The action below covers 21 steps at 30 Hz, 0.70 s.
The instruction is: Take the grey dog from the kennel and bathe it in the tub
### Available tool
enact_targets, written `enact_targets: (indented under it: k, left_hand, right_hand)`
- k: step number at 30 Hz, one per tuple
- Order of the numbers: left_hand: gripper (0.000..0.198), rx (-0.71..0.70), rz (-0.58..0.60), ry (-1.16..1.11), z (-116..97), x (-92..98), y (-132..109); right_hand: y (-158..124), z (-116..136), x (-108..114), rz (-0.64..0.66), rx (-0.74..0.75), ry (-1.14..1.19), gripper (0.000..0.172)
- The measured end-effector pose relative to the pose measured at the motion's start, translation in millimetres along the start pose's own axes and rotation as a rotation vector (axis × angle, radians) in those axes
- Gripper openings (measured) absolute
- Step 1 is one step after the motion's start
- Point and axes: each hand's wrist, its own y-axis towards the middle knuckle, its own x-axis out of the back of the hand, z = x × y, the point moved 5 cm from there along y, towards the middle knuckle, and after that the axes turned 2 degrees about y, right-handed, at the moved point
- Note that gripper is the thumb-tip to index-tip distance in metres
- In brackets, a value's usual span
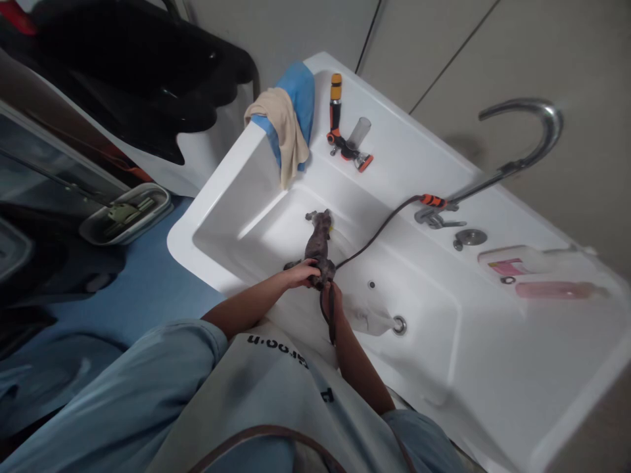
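Handling wet and slippery

On the floor of the deep, glossy white tub (181, 244), toward its near wall, is a small, dark grey-brown, wet-coated animal (318, 246), rump toward the person. The bare left hand (300, 274) is clamped on that rump. The bare right hand (336, 299) is low beside the hindquarters, next to a looped, thin, dark hose (332, 322) that runs to the tub's far ledge; whether its fingers are closed, and on what, I cannot tell. The animal looks light and soft, its slender limbs probably delicate, its soaked coat likely slippery. The surest hold seems broad: one palm beneath the chest, another supporting the hips, never a leg alone.
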Motion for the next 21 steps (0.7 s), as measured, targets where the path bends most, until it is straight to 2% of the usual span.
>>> enact_targets:
  k: [7, 14, 18, 21]
  left_hand:
    - [0.071, 0.046, -0.041, -0.002, 0.3, 0.5, -3.3]
    - [0.069, 0.032, -0.037, -0.015, 1.3, -0.4, -1.4]
    - [0.065, 0.033, -0.101, -0.008, 3.4, 0.9, 2.5]
    - [0.064, 0.032, -0.067, 0.006, 4.5, 3.8, 1.6]
  right_hand:
    - [-0.8, -1.4, 0.4, -0.018, -0.053, -0.024, 0.037]
    - [0.3, -0.9, 2.5, -0.014, -0.035, -0.021, 0.038]
    - [1.6, 0.2, 2.1, -0.029, -0.038, 0.000, 0.040]
    - [0.9, 4.3, 2.9, -0.054, -0.040, 0.024, 0.039]
